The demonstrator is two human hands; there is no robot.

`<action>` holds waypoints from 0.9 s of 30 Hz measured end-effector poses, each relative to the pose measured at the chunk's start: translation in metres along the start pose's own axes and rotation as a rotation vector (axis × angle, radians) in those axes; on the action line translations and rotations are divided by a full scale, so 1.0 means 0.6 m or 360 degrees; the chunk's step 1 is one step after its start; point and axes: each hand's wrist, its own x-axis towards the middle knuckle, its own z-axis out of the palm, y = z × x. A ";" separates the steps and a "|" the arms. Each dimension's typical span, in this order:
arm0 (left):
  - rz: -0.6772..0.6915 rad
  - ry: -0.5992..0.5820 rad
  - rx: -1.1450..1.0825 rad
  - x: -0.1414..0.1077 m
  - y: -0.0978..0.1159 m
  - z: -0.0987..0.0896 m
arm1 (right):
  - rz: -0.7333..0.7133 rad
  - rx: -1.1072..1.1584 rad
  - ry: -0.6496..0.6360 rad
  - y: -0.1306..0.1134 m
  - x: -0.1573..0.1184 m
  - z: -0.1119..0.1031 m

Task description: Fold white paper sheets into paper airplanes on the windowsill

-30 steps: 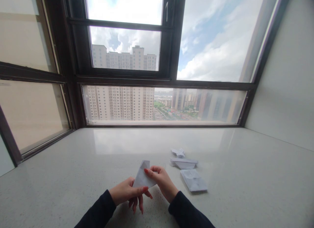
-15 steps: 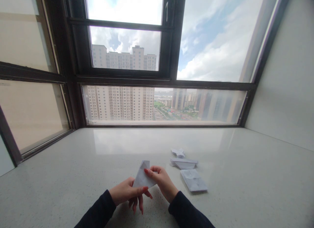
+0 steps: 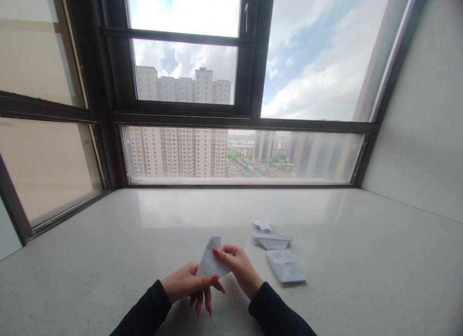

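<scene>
Head view | 2 hands (image 3: 209, 274) grasping 1 folded paper (image 3: 210, 264) | 3 paper shapes (image 3: 286, 266) on sill (image 3: 108, 259)

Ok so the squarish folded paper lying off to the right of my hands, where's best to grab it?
I'd pinch the squarish folded paper by its near edge, coming in low from your side. It lies flat on the white surface, that edge shows some thickness, and the long folded paper sits close by its far edge.
</scene>
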 end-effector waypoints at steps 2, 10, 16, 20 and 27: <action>0.0001 -0.0009 0.0008 0.000 0.000 0.000 | 0.0004 -0.0005 0.0003 0.000 0.000 -0.001; 0.0000 -0.0011 -0.0001 0.000 -0.001 0.000 | -0.0009 -0.0012 -0.0003 0.001 0.000 0.000; -0.0006 -0.0008 0.0005 -0.001 0.001 0.000 | -0.0014 -0.0026 0.0005 0.000 0.000 0.001; -0.0007 -0.0019 0.0005 0.000 0.001 0.000 | 0.0001 -0.0016 0.0001 0.003 0.001 -0.001; 0.0015 -0.0014 0.0012 -0.001 0.000 -0.001 | -0.0008 -0.0021 -0.0017 0.004 0.002 -0.002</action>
